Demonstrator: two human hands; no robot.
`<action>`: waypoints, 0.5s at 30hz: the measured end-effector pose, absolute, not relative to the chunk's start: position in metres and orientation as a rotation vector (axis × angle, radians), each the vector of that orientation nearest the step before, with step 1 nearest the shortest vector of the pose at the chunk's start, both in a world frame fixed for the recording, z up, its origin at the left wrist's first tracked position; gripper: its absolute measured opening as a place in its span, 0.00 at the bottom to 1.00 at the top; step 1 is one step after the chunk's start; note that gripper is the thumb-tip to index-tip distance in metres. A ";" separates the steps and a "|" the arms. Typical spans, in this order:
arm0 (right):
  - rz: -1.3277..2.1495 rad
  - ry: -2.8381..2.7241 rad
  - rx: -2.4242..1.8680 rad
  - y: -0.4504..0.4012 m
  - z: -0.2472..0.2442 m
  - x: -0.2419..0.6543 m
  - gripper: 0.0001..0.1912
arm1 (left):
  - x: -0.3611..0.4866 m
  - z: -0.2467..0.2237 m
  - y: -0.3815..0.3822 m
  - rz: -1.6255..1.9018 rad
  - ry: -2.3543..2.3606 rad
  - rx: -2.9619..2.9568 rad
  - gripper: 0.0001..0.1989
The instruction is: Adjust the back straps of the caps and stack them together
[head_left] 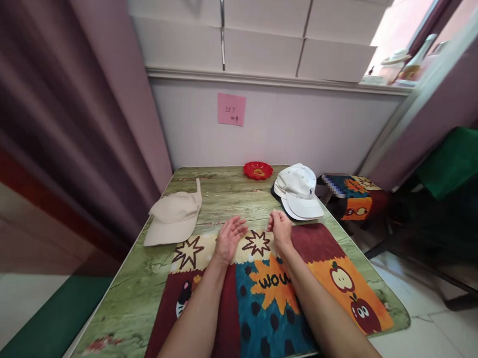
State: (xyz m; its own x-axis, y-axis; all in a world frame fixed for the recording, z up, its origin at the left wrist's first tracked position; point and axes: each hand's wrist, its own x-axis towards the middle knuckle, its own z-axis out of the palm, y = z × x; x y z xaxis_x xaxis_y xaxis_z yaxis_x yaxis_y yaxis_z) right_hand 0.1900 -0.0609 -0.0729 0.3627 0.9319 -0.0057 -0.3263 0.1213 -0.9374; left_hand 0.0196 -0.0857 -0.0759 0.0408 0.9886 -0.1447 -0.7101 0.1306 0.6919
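My left hand (231,238) hovers over the pale strip of a colourful patchwork mat (254,305), palm turned inward and fingers apart, holding nothing. To its right, my right hand (280,228) has its fingers curled in, with nothing showing in them. Just beyond the right hand rests a stack of caps, a white cap (297,183) on top and a dark brim at the bottom. A beige cap (174,213) lies left of my left hand, its strap sticking up at the back.
A red scalloped dish (258,170) sits at the table's far edge. The wood-patterned table (125,295) meets a wall bearing a pink note (231,110). Purple curtains (89,90) hang at the left. A patterned stool (358,196) stands right of the table.
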 end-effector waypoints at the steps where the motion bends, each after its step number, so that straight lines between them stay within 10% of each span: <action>1: 1.065 -0.733 -1.056 -0.058 -0.075 0.177 0.19 | 0.023 -0.075 -0.091 1.418 0.746 0.563 0.17; 15: 1.089 -0.884 -1.103 -0.060 -0.108 0.154 0.18 | -0.088 -0.034 -0.139 1.740 1.251 -0.040 0.09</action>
State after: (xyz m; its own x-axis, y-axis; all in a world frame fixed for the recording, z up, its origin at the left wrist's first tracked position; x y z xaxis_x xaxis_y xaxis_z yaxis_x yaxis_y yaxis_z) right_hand 0.1538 -0.0600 -0.1084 0.2506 0.9677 0.0271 -0.2254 0.0855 -0.9705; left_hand -0.0885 -0.1390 -0.0341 -0.5418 0.6654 -0.5135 -0.6987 -0.0169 0.7152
